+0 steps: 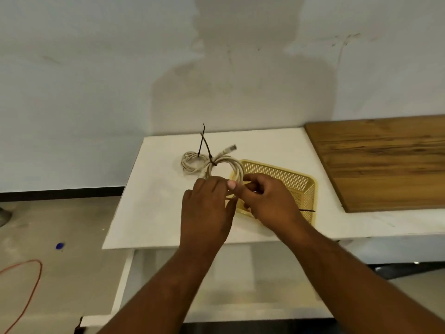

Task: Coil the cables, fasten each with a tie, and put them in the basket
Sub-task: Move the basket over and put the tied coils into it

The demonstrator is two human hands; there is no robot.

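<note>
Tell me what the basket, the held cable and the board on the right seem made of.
The basket: yellow plastic, probably moulded, judging by its even perforated mesh walls. The coiled cable: off-white flexible plastic or rubber jacket, matte; its end plug looks like clear plastic. The board: wood or wood-look laminate, brown with streaky grain, smooth; which one cannot be told.

Both our forearms stretch forward; our left hand [207, 201] and right hand [271, 201] meet, backs up, fingers curled, pinching the cable [237, 171]
</note>
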